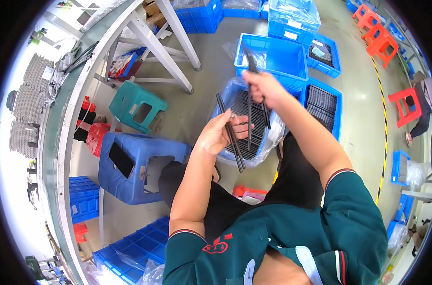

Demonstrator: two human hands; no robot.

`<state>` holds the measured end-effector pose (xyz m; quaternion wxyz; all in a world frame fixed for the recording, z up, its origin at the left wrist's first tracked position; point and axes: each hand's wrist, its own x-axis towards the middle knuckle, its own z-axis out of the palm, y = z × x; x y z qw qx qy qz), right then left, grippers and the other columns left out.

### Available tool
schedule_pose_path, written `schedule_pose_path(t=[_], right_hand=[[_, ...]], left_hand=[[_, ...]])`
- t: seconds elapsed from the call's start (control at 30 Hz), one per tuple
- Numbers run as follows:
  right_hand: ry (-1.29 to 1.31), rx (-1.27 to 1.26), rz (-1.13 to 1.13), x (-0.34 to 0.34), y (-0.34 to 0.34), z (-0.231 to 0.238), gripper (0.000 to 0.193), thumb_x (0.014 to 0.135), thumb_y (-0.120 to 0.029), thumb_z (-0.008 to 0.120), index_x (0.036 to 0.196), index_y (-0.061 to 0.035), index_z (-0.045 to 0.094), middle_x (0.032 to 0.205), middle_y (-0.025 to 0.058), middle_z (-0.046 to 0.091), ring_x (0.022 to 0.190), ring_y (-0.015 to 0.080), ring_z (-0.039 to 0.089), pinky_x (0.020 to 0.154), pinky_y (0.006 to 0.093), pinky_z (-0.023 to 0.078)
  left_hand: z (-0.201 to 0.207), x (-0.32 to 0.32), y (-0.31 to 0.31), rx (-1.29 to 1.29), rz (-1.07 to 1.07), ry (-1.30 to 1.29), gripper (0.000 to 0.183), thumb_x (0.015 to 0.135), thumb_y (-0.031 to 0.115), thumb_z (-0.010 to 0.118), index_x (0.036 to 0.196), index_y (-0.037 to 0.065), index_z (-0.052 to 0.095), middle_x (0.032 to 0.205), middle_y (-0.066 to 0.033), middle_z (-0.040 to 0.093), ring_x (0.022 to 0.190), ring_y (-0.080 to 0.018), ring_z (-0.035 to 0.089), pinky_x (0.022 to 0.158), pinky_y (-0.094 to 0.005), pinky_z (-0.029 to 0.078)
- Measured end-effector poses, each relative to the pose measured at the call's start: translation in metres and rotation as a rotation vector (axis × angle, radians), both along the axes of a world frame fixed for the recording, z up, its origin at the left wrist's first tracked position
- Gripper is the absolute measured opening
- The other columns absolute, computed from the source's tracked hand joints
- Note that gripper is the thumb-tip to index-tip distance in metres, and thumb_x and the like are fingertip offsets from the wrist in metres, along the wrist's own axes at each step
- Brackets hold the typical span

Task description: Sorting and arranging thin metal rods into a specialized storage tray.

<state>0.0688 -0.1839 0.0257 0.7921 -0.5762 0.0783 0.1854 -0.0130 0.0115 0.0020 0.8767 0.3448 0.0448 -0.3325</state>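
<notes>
My left hand (219,133), palm turned up, holds a couple of thin black strips (236,151) under its thumb, its other fingers stretched toward the right. My right hand (265,89) is closed around several more black strips (266,115), which stick out above and below the fist and are partly blurred. Both hands are over a blue crate (215,112) lined with clear plastic, in which many similar black strips (258,135) lie in rows. Whether the strips in my right hand touch those in the crate, I cannot tell.
Beyond stands a blue crate (292,78) with some clear plastic; another crate (340,102) of dark strips is at its right. To my left are a blue stool (116,185) bearing a phone (121,160), a green stool (130,97) and a long workbench (59,137).
</notes>
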Motion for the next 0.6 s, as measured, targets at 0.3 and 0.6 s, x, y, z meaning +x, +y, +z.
schedule_pose_path(t=[0.3,0.6], right_hand=[[-0.214,-0.455,0.388,-0.021,0.041,-0.019,0.036,0.084,-0.034,0.065,0.075,0.0002,0.057,0.056,0.0046,0.057,0.052,0.0087,0.054,0.051,0.0272,0.044],[-0.166,-0.453,0.284,-0.036,0.035,0.003,0.025,0.092,-0.027,0.051,0.089,-0.0027,0.046,0.061,0.0034,0.051,0.041,0.0079,0.042,0.034,0.0215,0.031]], left_hand=[[-0.007,-0.002,-0.008,0.023,-0.032,-0.04,0.035,0.09,0.04,0.054,0.079,0.007,0.057,0.079,-0.0021,0.052,0.071,-0.0162,0.052,0.066,-0.0344,0.045],[-0.012,0.016,0.013,0.013,0.412,0.074,0.035,0.088,0.038,0.059,0.082,0.004,0.057,0.063,0.0008,0.041,0.056,-0.013,0.043,0.055,-0.0322,0.043]])
